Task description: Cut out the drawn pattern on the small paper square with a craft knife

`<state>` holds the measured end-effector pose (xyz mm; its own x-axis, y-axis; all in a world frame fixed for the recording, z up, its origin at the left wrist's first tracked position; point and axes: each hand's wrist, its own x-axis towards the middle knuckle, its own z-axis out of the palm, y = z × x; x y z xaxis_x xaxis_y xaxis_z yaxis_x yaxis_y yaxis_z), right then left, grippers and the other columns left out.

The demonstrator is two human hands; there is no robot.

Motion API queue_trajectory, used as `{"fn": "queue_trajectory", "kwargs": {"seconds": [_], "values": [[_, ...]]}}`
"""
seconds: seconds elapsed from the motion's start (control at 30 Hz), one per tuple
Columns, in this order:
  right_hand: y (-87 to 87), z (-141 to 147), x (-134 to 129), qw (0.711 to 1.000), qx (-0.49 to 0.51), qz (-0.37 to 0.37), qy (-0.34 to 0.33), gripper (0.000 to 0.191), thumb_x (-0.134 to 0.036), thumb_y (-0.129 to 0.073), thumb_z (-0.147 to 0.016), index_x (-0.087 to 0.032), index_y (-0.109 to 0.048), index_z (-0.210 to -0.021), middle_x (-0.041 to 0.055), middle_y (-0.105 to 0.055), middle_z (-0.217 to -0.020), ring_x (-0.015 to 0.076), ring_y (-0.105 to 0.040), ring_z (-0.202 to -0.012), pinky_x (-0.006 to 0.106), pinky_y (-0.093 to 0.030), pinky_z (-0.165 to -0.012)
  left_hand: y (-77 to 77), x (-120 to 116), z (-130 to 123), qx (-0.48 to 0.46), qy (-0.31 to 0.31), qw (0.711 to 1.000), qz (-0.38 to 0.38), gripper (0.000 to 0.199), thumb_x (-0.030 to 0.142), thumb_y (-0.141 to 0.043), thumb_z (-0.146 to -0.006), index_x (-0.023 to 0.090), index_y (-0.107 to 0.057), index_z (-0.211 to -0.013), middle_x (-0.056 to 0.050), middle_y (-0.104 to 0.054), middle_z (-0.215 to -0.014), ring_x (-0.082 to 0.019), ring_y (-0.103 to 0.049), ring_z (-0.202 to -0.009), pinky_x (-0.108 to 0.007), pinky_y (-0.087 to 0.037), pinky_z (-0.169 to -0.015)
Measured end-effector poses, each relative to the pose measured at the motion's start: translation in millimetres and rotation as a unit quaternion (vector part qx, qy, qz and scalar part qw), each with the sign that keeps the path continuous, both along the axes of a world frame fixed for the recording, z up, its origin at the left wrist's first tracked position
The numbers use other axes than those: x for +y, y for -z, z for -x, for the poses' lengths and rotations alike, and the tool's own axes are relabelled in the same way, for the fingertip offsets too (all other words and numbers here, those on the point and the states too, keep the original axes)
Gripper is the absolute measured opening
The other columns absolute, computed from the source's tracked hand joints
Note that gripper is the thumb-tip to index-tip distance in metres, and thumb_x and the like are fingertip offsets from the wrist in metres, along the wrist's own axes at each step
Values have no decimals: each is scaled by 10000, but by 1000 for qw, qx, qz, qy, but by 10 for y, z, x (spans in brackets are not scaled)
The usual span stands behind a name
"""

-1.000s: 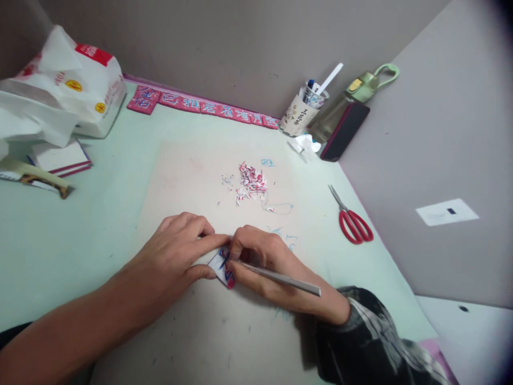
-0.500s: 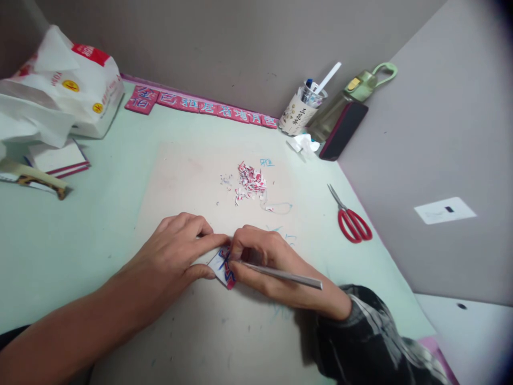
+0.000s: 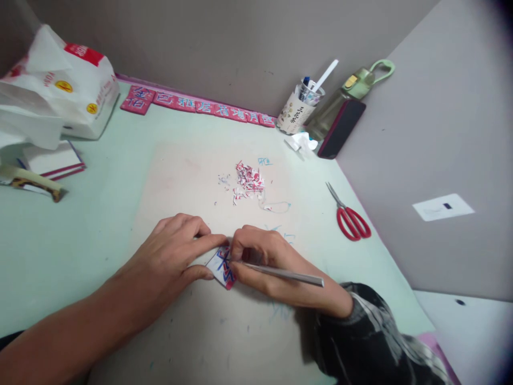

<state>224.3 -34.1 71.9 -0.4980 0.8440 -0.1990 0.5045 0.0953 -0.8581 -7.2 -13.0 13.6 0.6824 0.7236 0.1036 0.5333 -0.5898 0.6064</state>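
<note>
Your right fingers (image 3: 239, 241) grip a slim grey tool (image 3: 289, 274), hiding its tip; your left fingers (image 3: 209, 244) pinch the partly covered block (image 3: 218, 267).

Red-handled scissors (image 3: 353, 223) lay on the right side of a pale green counter (image 3: 88, 230), with a dark phone (image 3: 343, 129) tilted before a green-capped water bottle (image 3: 325, 113). A labeled cup (image 3: 294, 115) of pens (image 3: 306, 81) stood beside the bottle, crumpled tissue (image 3: 303, 143) in front; a white tissue pack (image 3: 78, 88) sat at far left.
</note>
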Motion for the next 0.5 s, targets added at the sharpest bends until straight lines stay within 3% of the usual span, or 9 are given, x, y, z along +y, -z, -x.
{"fn": "queue_trajectory", "kwargs": {"seconds": [0.33,0.5], "values": [[21,-9,-17,1000,7,-20,3,143,-95,-655,-868,-206,-592,-803,-24,-601,-817,113,-490,-679,245,-394,-620,6,-4,-4,-7,3,1000,-2,300,520,-489,-1035,328,-656,-1194,-24,-591,-1026,-260,-516,-1003,-416,-367,-901],[-4,-6,-15,1000,2,-4,5,144,-104,-654,-874,-203,-586,-796,-33,-595,-808,105,-477,-668,244,-381,-616,13,29,15,4,9,1000,9,252,463,-611,-988,340,-651,-1205,-8,-600,-1037,-257,-518,-1012,-403,-357,-907]]}}
